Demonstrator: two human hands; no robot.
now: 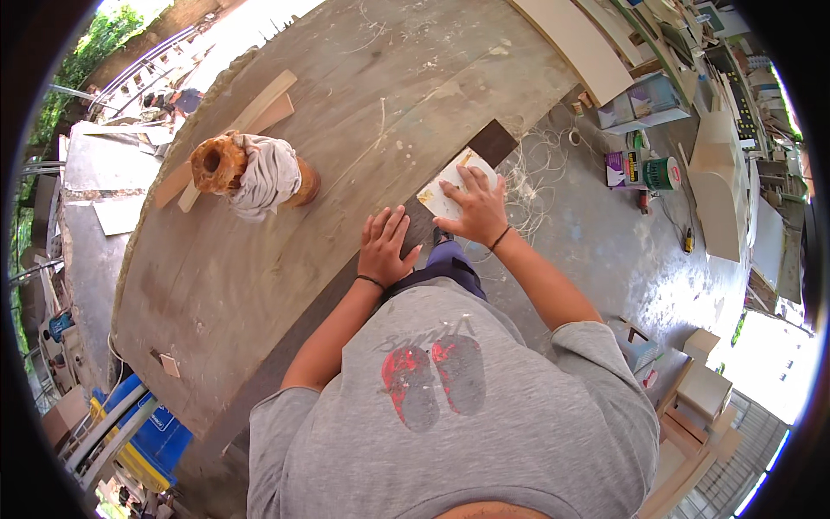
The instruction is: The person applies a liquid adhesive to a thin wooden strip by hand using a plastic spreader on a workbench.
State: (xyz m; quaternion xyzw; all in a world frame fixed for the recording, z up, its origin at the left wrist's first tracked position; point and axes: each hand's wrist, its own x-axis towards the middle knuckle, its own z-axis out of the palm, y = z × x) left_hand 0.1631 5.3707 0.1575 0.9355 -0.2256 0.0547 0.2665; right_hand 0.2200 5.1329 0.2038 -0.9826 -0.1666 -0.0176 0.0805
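Note:
My right hand (474, 206) lies with its fingers spread on a small white panel (439, 201) with yellowish stains, which rests at the near edge of the worn wooden tabletop (346, 121). Beyond that panel sits a dark brown flat piece (493, 144). Resting on the table edge to the left, my left hand (386, 246) has its fingers stretched out and holds nothing. Farther left on the table is a brown, crusted cylinder (213, 164) with a hole in its end. A grey cloth (264, 180) is wrapped about it.
Wooden strips (264, 102) lie beside the cylinder. Thin pale strands (540, 173) are tangled on the floor at right, near a green can (662, 173) and a purple-and-white container (621, 169). Boards (579, 43) lean at the upper right. A blue bin (160, 424) stands lower left.

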